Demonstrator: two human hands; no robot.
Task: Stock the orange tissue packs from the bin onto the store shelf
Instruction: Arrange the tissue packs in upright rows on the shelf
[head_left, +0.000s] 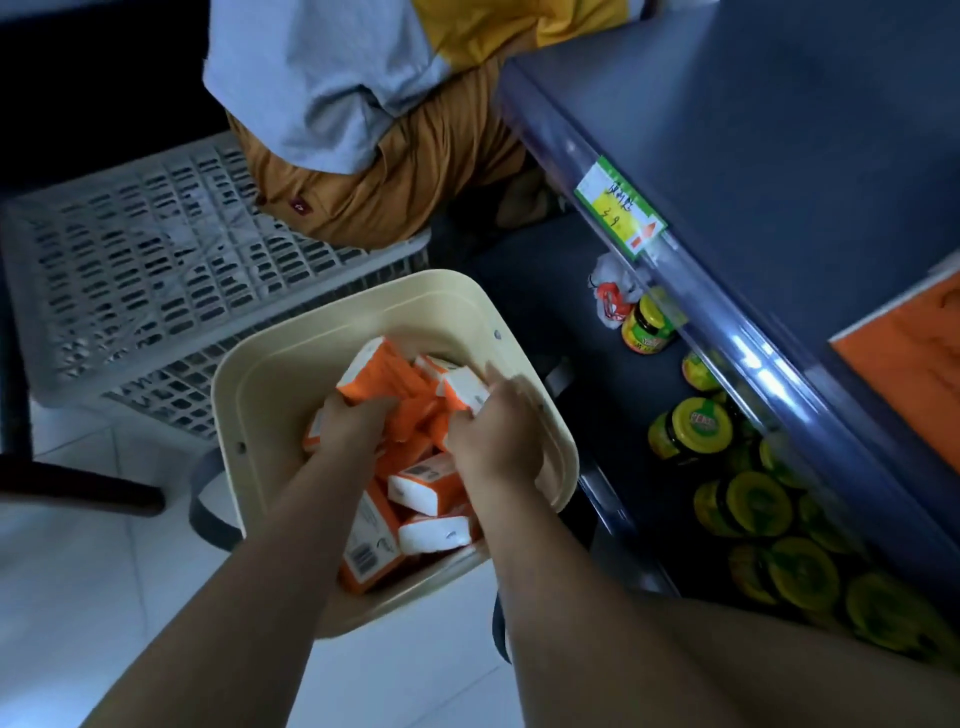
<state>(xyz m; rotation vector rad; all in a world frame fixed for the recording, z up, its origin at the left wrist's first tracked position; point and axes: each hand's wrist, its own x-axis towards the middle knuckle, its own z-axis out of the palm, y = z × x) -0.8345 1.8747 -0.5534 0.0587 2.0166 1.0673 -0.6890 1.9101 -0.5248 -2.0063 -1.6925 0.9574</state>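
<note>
I have both hands down in the bin (260, 395), among the packs (415, 488) heaped loosely there; my left hand (353, 421) curls over an orange one, my right hand (493, 431) grips another near the far wall; the shelf (779, 156) waits to my right, one pack (904, 343) already on it; these look light, soft and slick in their film, so I'd take each across its broad sides, squeezing gently.
</note>
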